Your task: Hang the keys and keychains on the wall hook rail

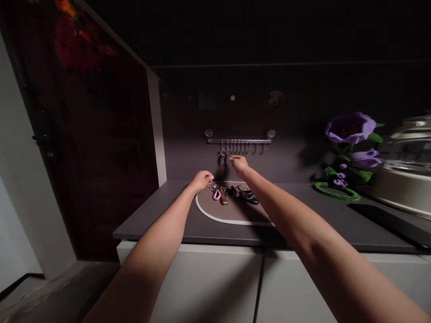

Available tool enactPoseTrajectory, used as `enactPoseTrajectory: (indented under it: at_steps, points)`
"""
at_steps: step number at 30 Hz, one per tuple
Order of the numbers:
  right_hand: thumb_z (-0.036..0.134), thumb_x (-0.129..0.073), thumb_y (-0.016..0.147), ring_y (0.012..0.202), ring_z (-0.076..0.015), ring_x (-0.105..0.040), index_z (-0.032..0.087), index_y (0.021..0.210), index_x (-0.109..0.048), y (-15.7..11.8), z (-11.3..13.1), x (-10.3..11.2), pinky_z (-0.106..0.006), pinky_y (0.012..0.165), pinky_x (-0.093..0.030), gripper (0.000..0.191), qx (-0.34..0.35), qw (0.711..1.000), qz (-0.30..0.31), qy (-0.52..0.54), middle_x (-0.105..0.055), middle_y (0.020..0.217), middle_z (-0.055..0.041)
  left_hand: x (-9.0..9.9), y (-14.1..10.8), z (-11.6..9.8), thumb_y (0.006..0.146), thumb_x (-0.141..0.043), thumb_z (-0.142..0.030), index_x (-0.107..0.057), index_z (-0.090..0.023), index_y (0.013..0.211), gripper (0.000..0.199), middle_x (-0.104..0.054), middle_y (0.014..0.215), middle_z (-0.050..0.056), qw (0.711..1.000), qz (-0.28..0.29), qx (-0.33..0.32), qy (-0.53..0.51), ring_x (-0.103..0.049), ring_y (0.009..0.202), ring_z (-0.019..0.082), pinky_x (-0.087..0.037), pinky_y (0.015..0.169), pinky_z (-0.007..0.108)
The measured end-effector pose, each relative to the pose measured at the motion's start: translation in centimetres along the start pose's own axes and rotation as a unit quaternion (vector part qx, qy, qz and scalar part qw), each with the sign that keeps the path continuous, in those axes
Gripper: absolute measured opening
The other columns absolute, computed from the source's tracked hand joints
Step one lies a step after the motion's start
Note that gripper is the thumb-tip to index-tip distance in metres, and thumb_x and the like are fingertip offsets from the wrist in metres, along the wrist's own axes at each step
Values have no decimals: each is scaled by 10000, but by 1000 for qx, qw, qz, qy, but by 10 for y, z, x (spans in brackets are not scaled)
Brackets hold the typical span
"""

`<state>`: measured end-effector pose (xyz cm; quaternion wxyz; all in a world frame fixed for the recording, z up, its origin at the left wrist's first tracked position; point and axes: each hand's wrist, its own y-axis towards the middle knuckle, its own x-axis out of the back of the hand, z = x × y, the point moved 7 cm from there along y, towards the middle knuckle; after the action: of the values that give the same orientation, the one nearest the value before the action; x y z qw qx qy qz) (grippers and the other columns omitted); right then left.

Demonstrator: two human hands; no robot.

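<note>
Against the dark wall is a clear hook rail (239, 141) with a row of hooks; small metal keys (222, 157) hang near its left end. My right hand (239, 165) is just below the rail, beside a hanging ring, fingers pinched; what it holds, if anything, is too small to name. Over the left edge of an oval mat (208, 211) my left hand (202, 180) has its fingers curled together, their contents unclear. Near it on the mat lie a pink loop (217, 194) and a brown key holder (223, 196). Further right are several dark key bundles (244, 192), partly behind my right forearm.
Purple flowers (352, 128) with a green ring base stand on the right of the dark counter (158, 215). Beside them are a dark flat object (387, 220) and a large pale container (407, 179). White cabinets are below; a dark door is left.
</note>
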<state>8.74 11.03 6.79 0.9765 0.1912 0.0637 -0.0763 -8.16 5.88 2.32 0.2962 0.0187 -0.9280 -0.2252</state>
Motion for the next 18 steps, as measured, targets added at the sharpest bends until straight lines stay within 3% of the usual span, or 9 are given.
enactPoseTrajectory:
  at_steps: [5,9,14,18]
  points:
    - [74,-577,665,491,-47,-471,130,710,-563,-30,4,-3,-149,483,-349,73,-46,999,24,2,-550,555,24,2,-2,3,734,-524,-159,-623,-111,730,110,-540,536,-21,1000,9,7,-24,-458,492,73,-366,524,199]
    - [77,-558,702,538,-54,-513,125,734,-576,-53,-1,-7,-160,524,-371,60,-33,996,73,-28,-606,636,-7,-3,-3,4,731,-526,-130,-622,-104,719,101,-511,516,-31,999,50,0,-11,-436,476,61,-349,517,193]
    - [86,-560,720,606,-76,-543,128,730,-604,-70,-16,-5,-203,657,-418,61,47,983,109,-137,-623,648,-3,-8,-7,5,721,-520,-96,-631,-104,792,132,-531,547,-23,997,80,13,0,-453,485,64,-359,515,195]
    - [103,-607,699,704,-112,-559,164,741,-645,-81,-21,-6,-238,755,-412,83,140,940,127,-284,-651,734,-14,-7,-6,4,705,-528,-84,-647,-111,829,174,-590,645,6,996,61,-11,63,-484,563,82,-392,576,211]
